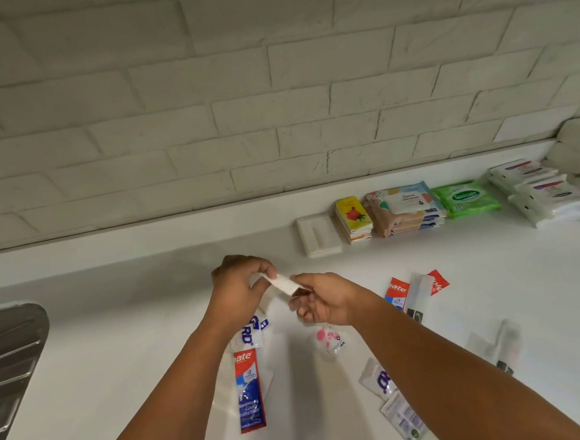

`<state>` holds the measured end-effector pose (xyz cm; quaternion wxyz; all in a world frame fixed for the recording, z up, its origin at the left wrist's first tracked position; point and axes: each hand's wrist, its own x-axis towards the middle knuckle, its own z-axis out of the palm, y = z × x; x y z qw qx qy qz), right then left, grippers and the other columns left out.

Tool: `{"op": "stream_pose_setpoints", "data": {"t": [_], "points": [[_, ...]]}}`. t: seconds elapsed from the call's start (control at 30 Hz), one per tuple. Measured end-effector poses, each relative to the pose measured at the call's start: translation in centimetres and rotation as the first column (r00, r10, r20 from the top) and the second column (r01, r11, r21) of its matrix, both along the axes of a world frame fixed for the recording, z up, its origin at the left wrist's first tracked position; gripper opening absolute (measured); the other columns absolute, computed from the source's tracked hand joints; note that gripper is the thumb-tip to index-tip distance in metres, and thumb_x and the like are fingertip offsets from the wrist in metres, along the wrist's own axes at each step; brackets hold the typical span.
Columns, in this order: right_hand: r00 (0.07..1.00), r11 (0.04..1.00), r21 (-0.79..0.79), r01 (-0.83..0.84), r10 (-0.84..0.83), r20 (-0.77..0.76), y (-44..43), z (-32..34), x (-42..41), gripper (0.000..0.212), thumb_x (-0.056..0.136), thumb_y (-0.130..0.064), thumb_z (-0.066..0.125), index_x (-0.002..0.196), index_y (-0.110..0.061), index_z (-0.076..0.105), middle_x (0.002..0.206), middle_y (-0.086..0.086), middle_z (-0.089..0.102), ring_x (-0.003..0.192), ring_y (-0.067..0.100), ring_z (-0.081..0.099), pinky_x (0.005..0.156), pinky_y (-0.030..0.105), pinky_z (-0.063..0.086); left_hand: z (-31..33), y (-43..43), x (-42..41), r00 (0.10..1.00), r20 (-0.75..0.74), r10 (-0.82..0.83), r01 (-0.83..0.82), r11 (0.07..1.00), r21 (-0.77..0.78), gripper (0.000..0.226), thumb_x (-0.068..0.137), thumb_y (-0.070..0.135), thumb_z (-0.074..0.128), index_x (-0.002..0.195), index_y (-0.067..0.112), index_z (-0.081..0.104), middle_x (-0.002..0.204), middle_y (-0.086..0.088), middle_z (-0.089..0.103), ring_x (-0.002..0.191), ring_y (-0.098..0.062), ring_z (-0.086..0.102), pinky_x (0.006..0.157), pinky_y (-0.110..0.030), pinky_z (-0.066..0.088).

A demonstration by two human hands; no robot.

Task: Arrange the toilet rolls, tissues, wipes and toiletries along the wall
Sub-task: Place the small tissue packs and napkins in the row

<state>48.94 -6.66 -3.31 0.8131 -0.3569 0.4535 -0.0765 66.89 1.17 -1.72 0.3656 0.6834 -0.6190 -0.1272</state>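
Both hands meet above the white counter (pixel 119 352) and hold one small white sachet (pixel 284 284) between them. My left hand (pixel 240 285) pinches its left end and my right hand (pixel 321 300) pinches its right end. Under the hands lie a red and blue toothpaste sachet (pixel 248 391), a blue-lettered white sachet (pixel 247 336) and a pink-spotted sachet (pixel 329 340). Along the wall stand a white pack (pixel 319 235), a yellow tissue pack (pixel 353 218), stacked peach wipes (pixel 402 208), a green wipes pack (pixel 465 199) and white wipe packs (pixel 544 191).
A steel sink drainer (pixel 10 359) fills the left edge. More sachets lie at the right: two red ones (pixel 397 289) (pixel 438 281), a clear wrapped stick (pixel 417 295), another (pixel 506 345), and two sachets (pixel 378 378) beside my right forearm. A tiled wall (pixel 239 103) backs the counter.
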Motion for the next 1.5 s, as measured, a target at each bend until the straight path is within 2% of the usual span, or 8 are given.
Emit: {"op": "stream_pose_setpoints", "data": {"t": [0.17, 0.27, 0.37, 0.53, 0.7, 0.87, 1.03, 1.5], "points": [[0.993, 0.988, -0.095, 0.12, -0.119, 0.011, -1.5, 0.3, -3.5, 0.011, 0.096, -0.008, 0.054, 0.103, -0.003, 0.061, 0.073, 0.009, 0.059, 0.048, 0.012, 0.043, 0.042, 0.022, 0.031, -0.6, -2.0, -2.5, 0.998, 0.054, 0.031, -0.026, 0.996, -0.079, 0.032, 0.077, 0.004, 0.077, 0.083, 0.034, 0.067, 0.112, 0.026, 0.069, 0.112, -0.013, 0.056, 0.095, -0.052, 0.047], [0.979, 0.955, -0.227, 0.19, -0.2, -0.024, -2.7, 0.2, -5.0, 0.006, 0.095, -0.009, 0.058, 0.099, -0.007, 0.061, 0.08, 0.009, 0.057, 0.048, 0.011, 0.045, 0.043, 0.023, 0.031, -0.7, -2.9, -4.3, 0.982, -0.053, 0.183, -0.19, 0.968, -0.166, 0.025, 0.081, 0.006, 0.076, 0.095, 0.027, 0.073, 0.116, 0.015, 0.069, 0.108, -0.012, 0.06, 0.096, -0.031, 0.048], [0.955, 0.909, -0.314, 0.275, -0.296, -0.02, -4.1, -0.1, -6.1, 0.008, 0.095, -0.008, 0.059, 0.088, -0.008, 0.063, 0.079, 0.011, 0.057, 0.05, 0.014, 0.047, 0.043, 0.024, 0.036, -0.3, -3.8, -6.3, 0.856, -0.377, 0.354, -0.367, 0.929, 0.04, 0.015, 0.091, 0.016, 0.069, 0.104, 0.023, 0.071, 0.106, 0.009, 0.071, 0.095, -0.011, 0.065, 0.086, -0.021, 0.049], [0.933, 0.862, -0.378, 0.339, -0.36, 0.014, -5.9, -0.8, -6.1, 0.01, 0.095, -0.007, 0.058, 0.086, -0.006, 0.064, 0.073, 0.014, 0.056, 0.051, 0.019, 0.047, 0.049, 0.031, 0.039, -1.1, -5.7, -8.2, 0.759, -0.546, 0.355, -0.199, 0.925, 0.324, 0.014, 0.092, 0.017, 0.067, 0.083, 0.025, 0.075, 0.075, 0.001, 0.073, 0.065, -0.015, 0.067, 0.071, -0.029, 0.051], [0.927, 0.832, -0.461, 0.31, -0.372, -0.049, -7.2, -1.0, -5.6, 0.018, 0.096, -0.006, 0.05, 0.092, -0.008, 0.067, 0.069, 0.011, 0.059, 0.058, 0.02, 0.053, 0.058, 0.034, 0.045, -2.3, -8.7, -8.3, 0.76, -0.49, 0.426, -0.25, 0.889, 0.384, 0.019, 0.09, 0.02, 0.07, 0.071, 0.016, 0.072, 0.057, 0.001, 0.065, 0.051, -0.011, 0.056, 0.059, -0.025, 0.046], [0.886, 0.738, -0.673, -0.049, -0.279, -0.37, -8.2, -1.7, -5.6, 0.037, 0.093, -0.007, 0.046, 0.128, -0.007, 0.059, 0.128, 0.01, 0.061, 0.11, 0.022, 0.058, 0.103, 0.033, 0.045, -3.1, -12.1, -7.2, 0.687, -0.53, 0.496, -0.273, 0.853, 0.444, 0.012, 0.086, 0.019, 0.075, 0.088, 0.007, 0.077, 0.06, 0.001, 0.067, 0.055, -0.012, 0.062, 0.061, -0.027, 0.05], [0.864, 0.755, -0.639, -0.147, -0.216, -0.454, -7.9, -2.2, -5.2, 0.054, 0.094, -0.01, 0.041, 0.148, -0.01, 0.038, 0.148, 0.007, 0.046, 0.133, 0.025, 0.047, 0.113, 0.035, 0.037, -4.2, -14.2, -6.8, 0.734, -0.427, 0.528, -0.294, 0.814, 0.501, 0.014, 0.08, 0.028, 0.079, 0.079, 0.014, 0.079, 0.067, -0.007, 0.073, 0.073, -0.028, 0.072, 0.067, -0.032, 0.052], [0.891, 0.75, -0.641, -0.162, -0.168, -0.422, -8.1, -1.3, -4.8, 0.03, 0.086, -0.006, 0.042, 0.107, -0.013, 0.062, 0.104, 0.01, 0.066, 0.1, 0.03, 0.062, 0.092, 0.039, 0.053, -5.2, -14.8, -6.8, 0.804, -0.203, 0.558, -0.385, 0.75, 0.537, 0.032, 0.082, 0.045, 0.072, 0.081, 0.014, 0.08, 0.077, -0.006, 0.076, 0.081, -0.027, 0.072, 0.076, -0.029, 0.055]]}}
